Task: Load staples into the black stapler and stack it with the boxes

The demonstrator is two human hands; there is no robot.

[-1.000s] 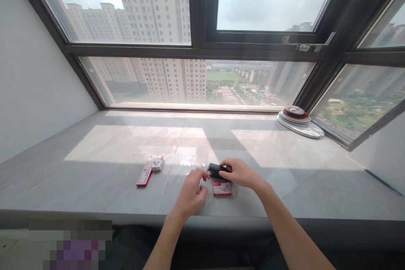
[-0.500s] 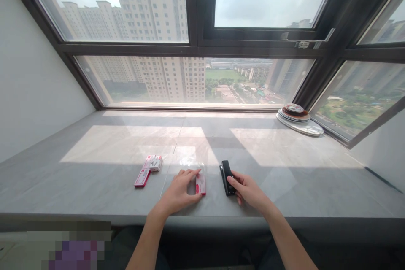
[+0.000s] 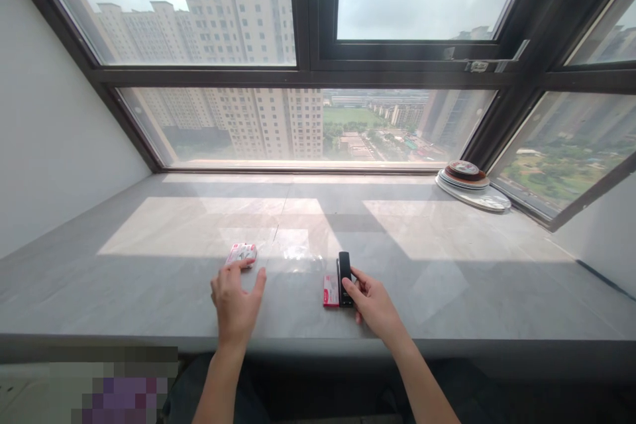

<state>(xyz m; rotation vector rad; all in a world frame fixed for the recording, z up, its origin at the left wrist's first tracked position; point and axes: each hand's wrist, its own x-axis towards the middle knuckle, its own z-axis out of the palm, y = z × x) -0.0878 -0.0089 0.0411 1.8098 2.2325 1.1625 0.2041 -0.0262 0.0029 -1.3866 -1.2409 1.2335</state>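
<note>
While the left hand (image 3: 236, 303) splays wide, the right hand (image 3: 373, 303) grips the stapler (image 3: 344, 266), hiding its near end.

A: Where does the light come from?
B: Bright daylight comes through the window (image 3: 223, 126). Sunlit patches lie on the sill (image 3: 447, 291), with frame shadows between.
A: Anything soft?
B: No. The left hand (image 3: 236, 301) and right hand (image 3: 372, 301) look sharp in shade. The wide lens bows the edges, and a pixelated patch (image 3: 119, 387) sits lower left.
</note>
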